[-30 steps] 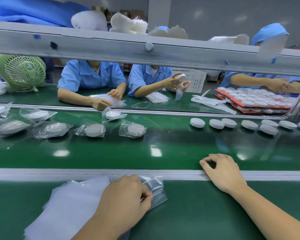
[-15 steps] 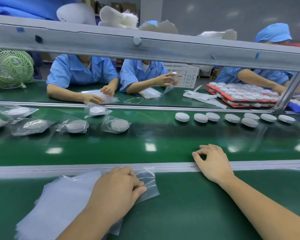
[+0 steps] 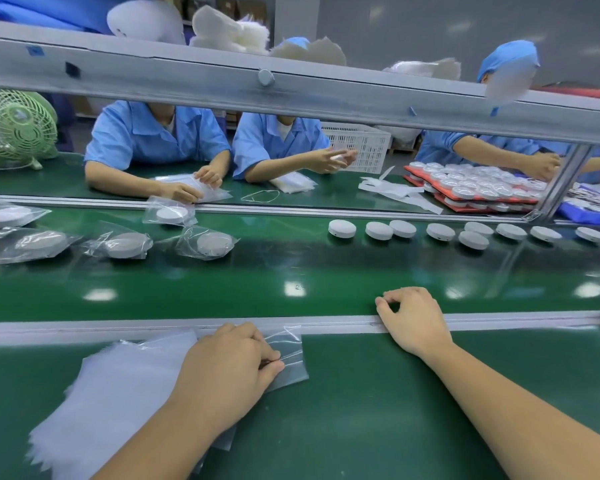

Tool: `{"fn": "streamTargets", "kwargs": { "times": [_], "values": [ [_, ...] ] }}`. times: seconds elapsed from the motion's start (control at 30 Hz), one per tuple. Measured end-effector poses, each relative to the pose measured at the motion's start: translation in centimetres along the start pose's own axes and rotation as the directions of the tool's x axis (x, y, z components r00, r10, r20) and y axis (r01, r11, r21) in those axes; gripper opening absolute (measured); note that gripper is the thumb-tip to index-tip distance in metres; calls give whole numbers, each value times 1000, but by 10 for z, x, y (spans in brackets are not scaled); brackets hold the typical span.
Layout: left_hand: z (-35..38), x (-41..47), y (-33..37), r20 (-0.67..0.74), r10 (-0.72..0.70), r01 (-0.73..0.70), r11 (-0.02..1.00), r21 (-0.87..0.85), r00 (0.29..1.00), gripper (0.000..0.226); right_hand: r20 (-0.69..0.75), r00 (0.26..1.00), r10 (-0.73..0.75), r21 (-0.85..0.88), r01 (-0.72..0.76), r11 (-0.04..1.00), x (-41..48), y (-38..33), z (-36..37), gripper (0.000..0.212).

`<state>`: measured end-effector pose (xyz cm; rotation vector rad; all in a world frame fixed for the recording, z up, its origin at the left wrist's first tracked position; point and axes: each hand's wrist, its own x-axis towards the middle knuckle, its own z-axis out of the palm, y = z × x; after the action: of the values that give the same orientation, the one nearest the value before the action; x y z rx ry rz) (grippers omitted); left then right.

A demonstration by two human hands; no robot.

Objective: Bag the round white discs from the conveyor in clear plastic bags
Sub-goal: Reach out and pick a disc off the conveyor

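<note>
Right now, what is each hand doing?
Left hand: closed, pinching a clear plastic bag off the stack.
Right hand: empty, fingers loosely curled, resting on the conveyor rail.

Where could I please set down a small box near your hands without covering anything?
The bare green bench between the left hand and right forearm is free, as is the belt's near strip. The bag stack and the discs along the far edge are crowded.

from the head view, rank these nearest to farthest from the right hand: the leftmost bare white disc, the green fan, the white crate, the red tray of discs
1. Leftmost bare disc, on the belt just beyond the right hand.
2. White crate, across the belt, beside the middle worker.
3. Red tray of discs, far right. It is close to the crate's rank; hard to call.
4. Green fan, far left.
</note>
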<state>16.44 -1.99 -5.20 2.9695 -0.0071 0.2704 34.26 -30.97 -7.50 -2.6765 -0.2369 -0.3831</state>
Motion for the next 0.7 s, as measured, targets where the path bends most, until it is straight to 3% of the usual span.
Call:
{"fn": "streamTargets", "kwargs": {
  "times": [0.3,0.53,0.7],
  "values": [
    [1,2,1,1,-14,14,1000,-6,1000,50,-37,999,-11,4,11,1000,0,2,2,41],
    [-1,1,1,3,0,0,1000,-8,1000,37,-53,998,-28,71,32,997,0,1,3,13],
    [1,0,1,-24,12,-12,1000,7,1000,39,-93,995,-38,54,43,998,0,4,5,25]
  ]
}}
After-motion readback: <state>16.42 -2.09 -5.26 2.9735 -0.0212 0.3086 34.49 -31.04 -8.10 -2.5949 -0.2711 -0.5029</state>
